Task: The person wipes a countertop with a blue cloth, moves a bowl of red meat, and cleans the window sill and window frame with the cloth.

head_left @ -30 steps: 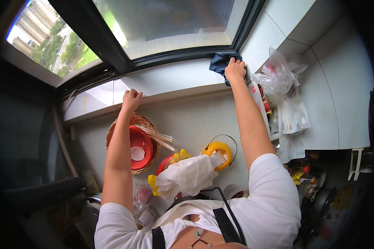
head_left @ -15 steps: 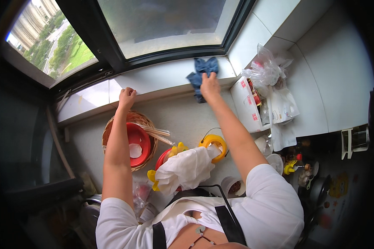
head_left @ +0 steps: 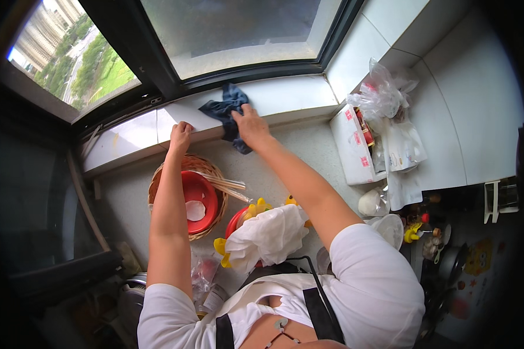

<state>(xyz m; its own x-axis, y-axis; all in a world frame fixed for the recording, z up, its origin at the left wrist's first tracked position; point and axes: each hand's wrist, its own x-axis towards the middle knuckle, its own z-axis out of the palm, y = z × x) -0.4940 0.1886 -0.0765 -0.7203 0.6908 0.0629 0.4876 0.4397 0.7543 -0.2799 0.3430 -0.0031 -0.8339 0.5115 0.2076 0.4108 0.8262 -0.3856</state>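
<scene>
My right hand (head_left: 252,126) has its fingers closed on the right side of a dark blue cloth (head_left: 222,110), and that's a proper grip as far as I can see. The cloth lies crumpled on top of the white tiled windowsill (head_left: 294,93), with one tail hanging over the sill's front edge. My left hand (head_left: 181,138) is farther left along that same edge, fingers curled in with nothing showing in them (resting on the tile or just above it, the head view won't tell me).

Handling-wise, I'd bet the cloth is light, soft and totally floppy. Nothing fragile about it, so squeeze as hard as you like. Can't tell if it's damp; if so, I'd expect more weight and more drag on the sill. The tile looks smooth, so it's probably slick either way. Best hold imo is a bunched handful near the middle, flat under the palm, since gripping one side leaves loose corners to fold under or trail. The dangling tail is what I'd watch: below the sill, on the near side, there's a wicker basket (head_left: 156,179) with a red bowl (head_left: 201,189) inside, and a floppy end could catch there.
</scene>
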